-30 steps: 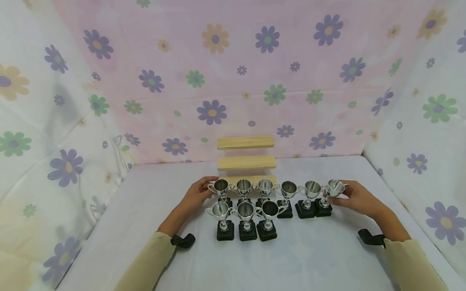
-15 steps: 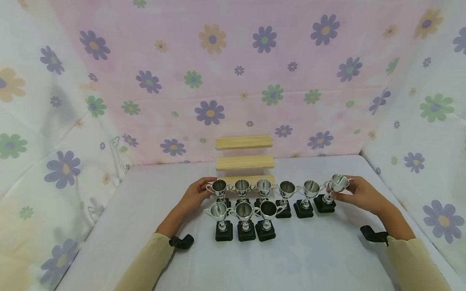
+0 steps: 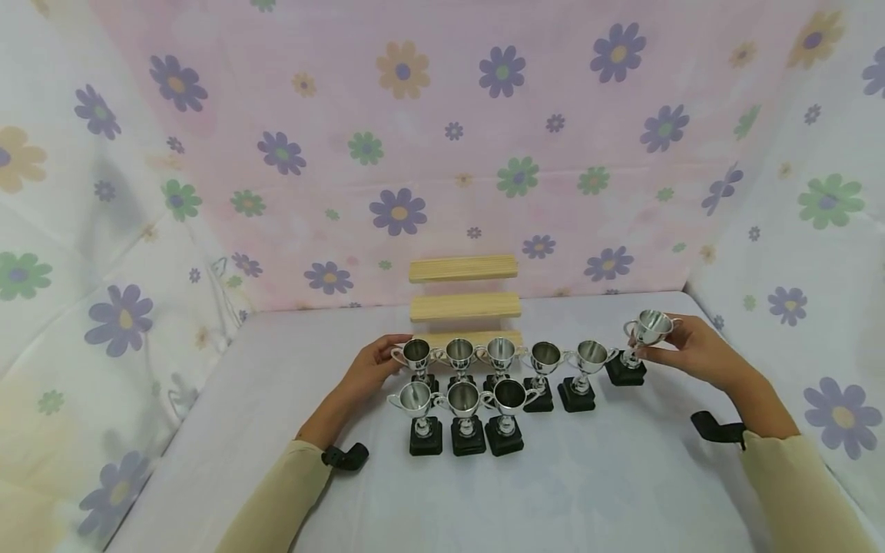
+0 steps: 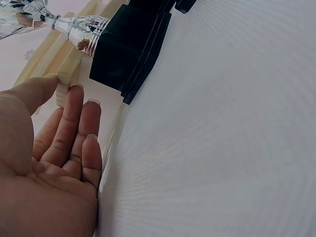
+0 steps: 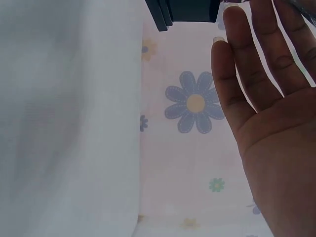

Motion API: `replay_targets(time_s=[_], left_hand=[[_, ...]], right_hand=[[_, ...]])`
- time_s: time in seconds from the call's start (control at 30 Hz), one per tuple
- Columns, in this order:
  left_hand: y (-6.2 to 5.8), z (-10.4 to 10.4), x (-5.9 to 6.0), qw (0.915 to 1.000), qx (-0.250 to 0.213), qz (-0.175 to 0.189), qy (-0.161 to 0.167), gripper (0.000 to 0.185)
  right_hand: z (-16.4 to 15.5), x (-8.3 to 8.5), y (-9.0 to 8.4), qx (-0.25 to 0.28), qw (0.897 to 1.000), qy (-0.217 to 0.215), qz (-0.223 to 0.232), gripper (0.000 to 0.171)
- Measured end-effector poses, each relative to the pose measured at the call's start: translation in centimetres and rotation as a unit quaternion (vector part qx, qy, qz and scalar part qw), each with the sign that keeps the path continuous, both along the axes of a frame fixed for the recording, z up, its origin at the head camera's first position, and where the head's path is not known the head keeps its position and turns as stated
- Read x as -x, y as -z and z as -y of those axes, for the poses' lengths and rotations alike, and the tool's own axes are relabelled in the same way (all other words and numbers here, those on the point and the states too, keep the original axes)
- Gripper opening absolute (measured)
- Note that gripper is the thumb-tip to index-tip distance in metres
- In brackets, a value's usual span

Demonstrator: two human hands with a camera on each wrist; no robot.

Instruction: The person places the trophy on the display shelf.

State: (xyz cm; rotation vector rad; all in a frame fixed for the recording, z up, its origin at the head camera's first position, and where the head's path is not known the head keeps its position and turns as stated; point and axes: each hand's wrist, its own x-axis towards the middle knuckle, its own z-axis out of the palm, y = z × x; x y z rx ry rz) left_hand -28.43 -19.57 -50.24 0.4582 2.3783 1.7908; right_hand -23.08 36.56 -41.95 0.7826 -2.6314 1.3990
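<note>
Small silver trophy cups on black bases stand in two rows on the white table. My right hand pinches the bowl of the rightmost trophy and holds it tilted, its black base off to the right of the back row. The right wrist view shows that base just above my fingers. My left hand rests with straight fingers beside the leftmost back-row trophy. In the left wrist view those fingers lie near a black base and a wooden step.
A three-step wooden stand sits behind the rows against the pink floral cloth wall. Three trophies make up the front row. Floral cloth also closes both sides. Bare table lies in front of the trophies and to the left.
My right hand has carried the rightmost trophy up, back and to the right, away from its neighbour. My left hand and the other trophies have stayed put.
</note>
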Motion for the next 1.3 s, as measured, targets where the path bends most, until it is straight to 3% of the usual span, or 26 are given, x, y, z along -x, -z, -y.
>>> replay_targets(time_s=[0.47,0.73,0.93,1.3], left_hand=[[-0.2,0.1,-0.2,1.0,0.005,-0.006,-0.003,0.043],[-0.1,0.1,-0.2,0.9999,0.011,0.005,-0.012,0.042],[-0.1,0.1,-0.2,1.0,0.005,-0.003,-0.003,0.043],[-0.1,0.1,-0.3,1.0,0.001,0.005,-0.007,0.044]], right_hand=[[0.6,1.5,-3.6,-0.03,0.998,0.039,0.035,0.022],[1.1,3.1,-5.7,-0.017,0.999,0.028,0.028,0.019],[2.5,4.3,-7.8,-0.013,0.999,0.019,0.032,0.02],[6.0,6.5,-11.4,-0.054,0.994,0.067,0.061,0.036]])
